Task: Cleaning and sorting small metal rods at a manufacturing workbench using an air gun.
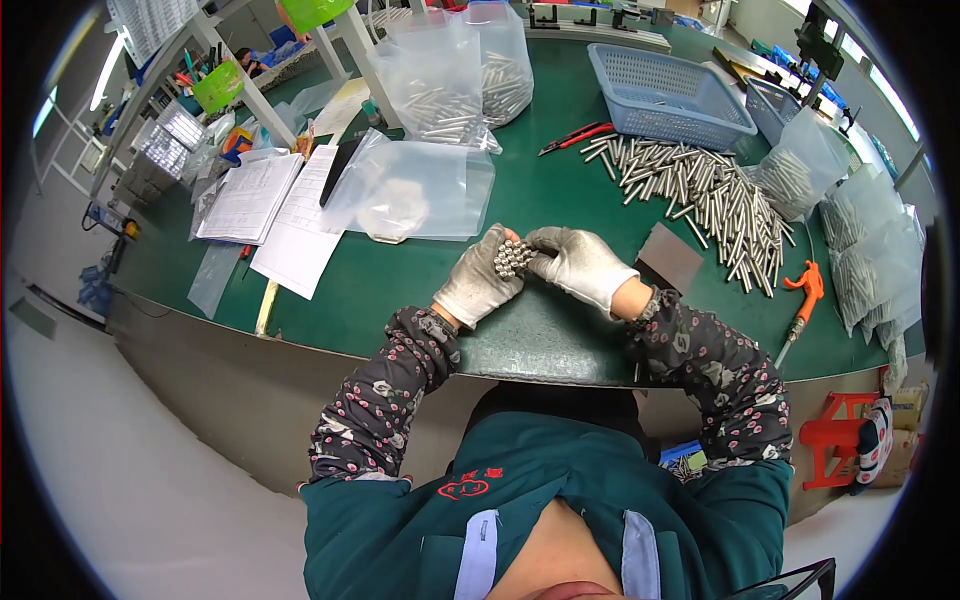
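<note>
Both hands wear pale knit gloves and meet above the green table. My left hand cups a tight bundle of short metal rods, ends facing me. My right hand presses against the bundle from the right, fingers curled on it. A large loose pile of the same metal rods lies to the right on the table, a little beyond my right hand.
Clear plastic bags lie ahead, two filled bags of rods behind them. Blue baskets stand at the back right, papers at the left, a dark grey pad and an orange air gun at the right.
</note>
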`<state>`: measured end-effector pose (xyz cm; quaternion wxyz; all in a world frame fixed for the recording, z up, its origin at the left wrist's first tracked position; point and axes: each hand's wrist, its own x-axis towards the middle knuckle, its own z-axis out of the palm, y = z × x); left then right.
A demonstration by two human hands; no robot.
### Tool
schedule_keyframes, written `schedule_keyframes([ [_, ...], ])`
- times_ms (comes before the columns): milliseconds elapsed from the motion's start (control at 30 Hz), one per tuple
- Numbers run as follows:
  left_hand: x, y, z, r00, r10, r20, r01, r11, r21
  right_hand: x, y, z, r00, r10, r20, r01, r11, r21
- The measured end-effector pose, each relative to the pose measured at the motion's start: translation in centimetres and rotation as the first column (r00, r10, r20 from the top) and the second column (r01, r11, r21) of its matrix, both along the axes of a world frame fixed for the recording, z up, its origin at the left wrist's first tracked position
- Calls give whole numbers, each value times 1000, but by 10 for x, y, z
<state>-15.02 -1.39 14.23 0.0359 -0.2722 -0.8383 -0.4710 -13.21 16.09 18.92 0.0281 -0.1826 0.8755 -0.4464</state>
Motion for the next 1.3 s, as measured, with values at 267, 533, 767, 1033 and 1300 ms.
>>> schedule_keyframes([
  [267, 7, 10, 2, 953, -146, 264, 110, 983, 144, 18, 3, 14, 996, -77, -50, 85, 978, 192],
  [533, 4, 7, 12, 885, -224, 408, 150, 967, 206, 13, 4, -2, 996, -84, -26, 85, 996, 22],
  [767, 8, 7, 15, 836, -314, 450, 85, 885, 458, 13, -4, 4, 995, -89, 40, 89, 996, -14],
  [1033, 6, 6, 12, 859, -290, 422, 112, 911, 398, 11, -3, 3, 995, -92, 38, 91, 995, 39],
  [1300, 6, 7, 8, 887, -277, 369, 128, 916, 380, 13, 4, 2, 997, -71, 39, 71, 997, 7],
])
